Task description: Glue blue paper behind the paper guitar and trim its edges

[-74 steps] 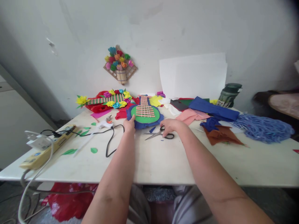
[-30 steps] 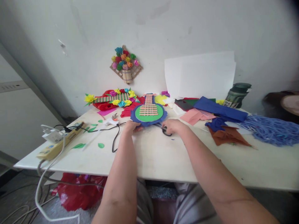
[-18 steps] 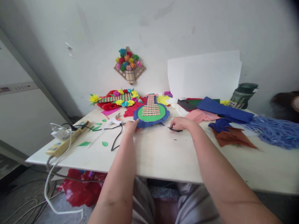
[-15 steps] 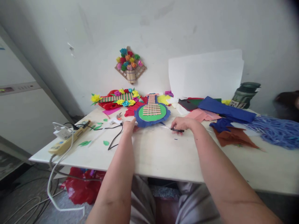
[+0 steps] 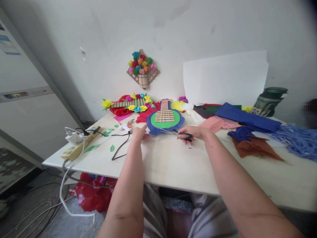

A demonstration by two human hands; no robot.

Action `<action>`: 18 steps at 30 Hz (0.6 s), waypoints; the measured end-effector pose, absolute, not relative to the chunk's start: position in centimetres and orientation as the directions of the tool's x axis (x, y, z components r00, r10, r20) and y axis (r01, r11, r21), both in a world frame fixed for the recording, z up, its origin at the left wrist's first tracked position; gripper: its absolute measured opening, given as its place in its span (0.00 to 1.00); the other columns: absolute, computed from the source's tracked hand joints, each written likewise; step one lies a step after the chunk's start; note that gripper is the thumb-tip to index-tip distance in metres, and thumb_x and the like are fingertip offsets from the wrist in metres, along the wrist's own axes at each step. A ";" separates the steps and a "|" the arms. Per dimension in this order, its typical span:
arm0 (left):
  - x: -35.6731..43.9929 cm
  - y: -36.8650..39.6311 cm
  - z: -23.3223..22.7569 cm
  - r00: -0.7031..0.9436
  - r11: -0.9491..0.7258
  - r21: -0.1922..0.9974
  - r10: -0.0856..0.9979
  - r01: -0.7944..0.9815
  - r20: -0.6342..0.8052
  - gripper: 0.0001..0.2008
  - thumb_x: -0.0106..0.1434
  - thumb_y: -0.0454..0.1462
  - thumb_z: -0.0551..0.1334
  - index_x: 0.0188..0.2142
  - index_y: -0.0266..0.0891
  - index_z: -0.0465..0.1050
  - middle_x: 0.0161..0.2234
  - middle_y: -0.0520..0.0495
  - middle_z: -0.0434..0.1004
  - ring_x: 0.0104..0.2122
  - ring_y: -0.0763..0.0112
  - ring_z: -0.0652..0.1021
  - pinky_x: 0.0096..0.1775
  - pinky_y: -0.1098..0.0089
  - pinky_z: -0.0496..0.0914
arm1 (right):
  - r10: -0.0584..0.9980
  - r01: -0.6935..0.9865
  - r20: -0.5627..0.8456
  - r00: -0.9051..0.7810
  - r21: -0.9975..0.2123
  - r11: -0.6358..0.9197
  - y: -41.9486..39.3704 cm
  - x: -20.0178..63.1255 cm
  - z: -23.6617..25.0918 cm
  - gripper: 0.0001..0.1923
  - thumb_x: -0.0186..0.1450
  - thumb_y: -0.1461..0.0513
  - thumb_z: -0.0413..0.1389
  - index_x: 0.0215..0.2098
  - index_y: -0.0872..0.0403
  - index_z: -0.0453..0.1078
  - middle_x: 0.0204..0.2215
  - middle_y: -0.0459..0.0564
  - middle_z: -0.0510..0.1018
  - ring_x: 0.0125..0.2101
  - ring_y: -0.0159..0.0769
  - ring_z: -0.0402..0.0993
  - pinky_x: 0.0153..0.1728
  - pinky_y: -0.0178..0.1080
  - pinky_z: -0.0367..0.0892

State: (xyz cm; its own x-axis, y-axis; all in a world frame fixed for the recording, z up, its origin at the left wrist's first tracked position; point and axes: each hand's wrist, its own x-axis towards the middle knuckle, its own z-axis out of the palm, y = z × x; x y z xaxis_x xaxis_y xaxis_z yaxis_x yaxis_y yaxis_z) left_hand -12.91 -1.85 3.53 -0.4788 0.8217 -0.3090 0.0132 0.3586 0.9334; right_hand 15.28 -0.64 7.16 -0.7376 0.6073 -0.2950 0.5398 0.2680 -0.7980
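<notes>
A guitar-shaped paper craft [image 5: 164, 119] with a blue frilled rim, a green round middle and a grid of thin sticks lies on the white table [image 5: 173, 165]. My left hand [image 5: 139, 132] pinches its near left rim. My right hand [image 5: 192, 133] is closed on black-handled scissors [image 5: 180, 134], whose blades point left and meet the blue rim at its near edge.
A glue gun [image 5: 125, 126] with a black cord and a yellow power strip [image 5: 79, 147] lie at left among green paper leaves. Coloured paper sheets [image 5: 242, 120], blue shreds [image 5: 297, 142] and a dark jar [image 5: 268, 99] fill the right. A flower craft [image 5: 131, 103] lies behind.
My right hand has picked the scissors up off the table and brought the blades to the blue rim. My left hand stays on the craft. The view has shifted left.
</notes>
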 end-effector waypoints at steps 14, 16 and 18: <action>-8.3 -2.8 3.8 -0.262 0.330 0.925 0.891 -0.190 -0.371 0.06 0.56 0.26 0.60 0.35 0.27 0.70 0.17 0.44 0.73 0.18 0.69 0.76 0.25 0.73 0.73 | 0.578 0.540 -0.374 -0.725 -0.830 0.140 0.4 14.6 5.3 0.22 0.55 0.47 0.58 0.30 0.58 0.64 0.16 0.45 0.71 0.12 0.24 0.64 0.12 0.28 0.50; -8.4 -2.7 3.7 -0.249 0.315 0.917 0.894 -0.245 -0.373 0.09 0.56 0.25 0.59 0.39 0.26 0.69 0.18 0.44 0.74 0.20 0.67 0.77 0.26 0.71 0.74 | 0.577 0.537 -0.384 -0.721 -0.835 0.116 0.4 14.5 5.3 0.22 0.54 0.47 0.59 0.29 0.57 0.64 0.16 0.45 0.71 0.12 0.24 0.64 0.12 0.28 0.50; -8.6 -2.7 3.6 -0.235 0.306 0.912 0.898 -0.274 -0.372 0.10 0.57 0.25 0.58 0.40 0.26 0.68 0.18 0.43 0.74 0.20 0.65 0.78 0.26 0.70 0.74 | 0.585 0.529 -0.386 -0.714 -0.844 0.089 0.3 14.4 5.3 0.22 0.54 0.47 0.59 0.30 0.58 0.64 0.16 0.45 0.71 0.12 0.24 0.63 0.11 0.28 0.50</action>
